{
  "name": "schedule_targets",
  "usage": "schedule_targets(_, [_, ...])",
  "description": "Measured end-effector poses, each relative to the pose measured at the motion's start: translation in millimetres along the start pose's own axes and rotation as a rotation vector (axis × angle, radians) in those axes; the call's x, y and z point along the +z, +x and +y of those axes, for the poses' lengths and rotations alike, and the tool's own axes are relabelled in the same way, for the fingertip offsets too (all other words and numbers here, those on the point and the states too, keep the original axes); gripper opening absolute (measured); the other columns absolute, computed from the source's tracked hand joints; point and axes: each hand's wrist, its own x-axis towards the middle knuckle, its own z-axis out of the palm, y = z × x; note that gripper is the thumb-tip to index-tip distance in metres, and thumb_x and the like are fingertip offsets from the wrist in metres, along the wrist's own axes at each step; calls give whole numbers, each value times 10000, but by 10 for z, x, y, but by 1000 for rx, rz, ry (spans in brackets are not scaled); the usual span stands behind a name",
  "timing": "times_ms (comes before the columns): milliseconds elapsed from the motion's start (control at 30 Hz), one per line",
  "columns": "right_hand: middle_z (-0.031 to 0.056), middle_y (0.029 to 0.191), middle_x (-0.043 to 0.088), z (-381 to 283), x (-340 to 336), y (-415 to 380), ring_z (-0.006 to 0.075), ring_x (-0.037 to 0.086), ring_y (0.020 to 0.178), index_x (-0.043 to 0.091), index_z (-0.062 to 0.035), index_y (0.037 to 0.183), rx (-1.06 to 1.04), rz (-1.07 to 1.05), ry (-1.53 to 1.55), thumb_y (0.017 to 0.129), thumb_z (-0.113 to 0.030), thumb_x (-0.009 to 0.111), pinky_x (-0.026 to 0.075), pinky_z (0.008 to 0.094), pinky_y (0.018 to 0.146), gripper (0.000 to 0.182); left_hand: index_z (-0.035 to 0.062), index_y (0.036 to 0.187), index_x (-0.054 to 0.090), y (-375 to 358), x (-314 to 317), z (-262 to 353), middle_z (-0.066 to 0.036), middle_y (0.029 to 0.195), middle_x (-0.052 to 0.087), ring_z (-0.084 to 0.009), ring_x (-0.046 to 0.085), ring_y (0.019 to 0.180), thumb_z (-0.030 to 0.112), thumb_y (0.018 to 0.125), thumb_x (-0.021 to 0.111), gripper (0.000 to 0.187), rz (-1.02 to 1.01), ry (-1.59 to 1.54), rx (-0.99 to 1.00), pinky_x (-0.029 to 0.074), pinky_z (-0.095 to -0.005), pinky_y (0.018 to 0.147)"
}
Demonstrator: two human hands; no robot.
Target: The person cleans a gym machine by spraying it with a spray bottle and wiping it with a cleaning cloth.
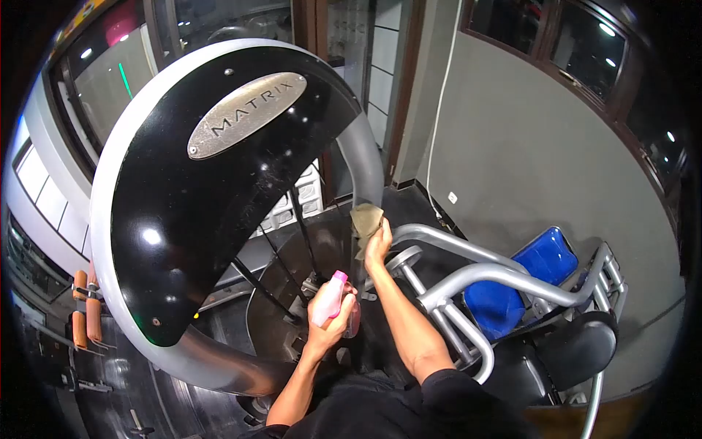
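My left hand (330, 329) is closed around a pink and white spray bottle (327, 301). Its bright pink tip points up and away from me, and the fingers partly hide the lower body. Further forward and to the right, my right hand (378, 245) grips a greenish-tan cloth (366, 219). The cloth lies against the curved silver frame tube (364, 164) of a gym machine. A glossy black cover (212, 197) fills the upper part of that frame, bearing an oval metal MATRIX plate (247, 115).
Silver machine bars (475, 274) with a blue pad (547, 256) and a black seat (578, 351) stand at right. Black guide rods (303, 230) run below the cover. Orange-brown rollers (79, 329) sit far left. A grey wall (541, 154) bounds the right side.
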Motion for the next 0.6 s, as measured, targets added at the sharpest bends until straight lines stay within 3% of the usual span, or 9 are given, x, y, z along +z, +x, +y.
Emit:
schedule_targets(33, [118,1057,644,-61,80,-10,195,608,961,586,0,1107,-25,71,-41,905,-54,309,464,325,865,347,-28,1007,579,48,-4,40,-83,918,627,-142,608,846,12,836,634,184,2,-48,-32,485,-267,767])
schedule_targets(167, [113,1105,628,-690,150,-366,199,609,1001,565,-20,1181,199,169,441,878,-16,278,475,324,900,417,-53,1009,559,39,87,229,-90,929,614,-144,602,836,-4,842,611,182,4,-127,47,489,-282,771])
schedule_targets(200, [117,1126,621,-789,29,-551,210,609,1016,552,-15,1198,240,103,483,875,-14,278,480,335,912,424,-52,1032,546,-26,124,313,-93,943,607,-136,592,820,-6,853,600,192,14,-105,41,489,-271,746])
schedule_targets(233, [122,1146,614,-861,-71,-679,222,610,1032,539,-11,1215,267,27,534,871,-12,277,486,346,925,432,-18,1088,485,-65,148,371,-112,1013,540,-116,527,701,28,900,552,204,-30,-180,35,458,-262,645])
schedule_targets(267, [142,1165,606,-943,-173,-763,239,614,1034,522,-8,1235,274,-95,584,865,-6,264,496,361,920,451,-17,1117,474,-88,185,426,-113,1025,530,-118,523,699,45,903,561,239,-25,-190,46,456,-264,647])
schedule_targets(367, [167,1118,618,-981,-534,-1081,269,626,1007,532,-2,1203,463,-164,805,937,-168,331,512,384,898,373,-13,1250,419,-255,251,485,-103,1051,516,-132,524,709,55,891,588,402,-27,-182,37,453,-276,657])
schedule_targets(400, [158,1061,633,-994,-713,-1191,281,638,941,557,-5,1143,544,-322,919,942,-286,387,535,395,828,385,-12,1252,421,-352,282,496,-96,1054,519,-132,528,715,41,881,592,412,-36,-207,25,455,-277,664])
schedule_targets(500, [136,1015,642,-1397,-956,-1581,272,638,861,570,-19,1101,657,-205,1029,934,-366,426,537,387,759,411,-6,1249,430,-715,394,705,-77,1044,527,-134,543,759,8,850,599,433,-109,-163,-112,458,-280,695])
schedule_targets(600, [102,994,640,-1439,-1182,-1829,229,621,842,582,-41,1072,656,-42,969,919,-430,479,526,343,740,430,18,1139,462,-995,463,726,-71,986,532,-149,545,822,17,851,585,314,-225,-114,-44,462,-293,753])
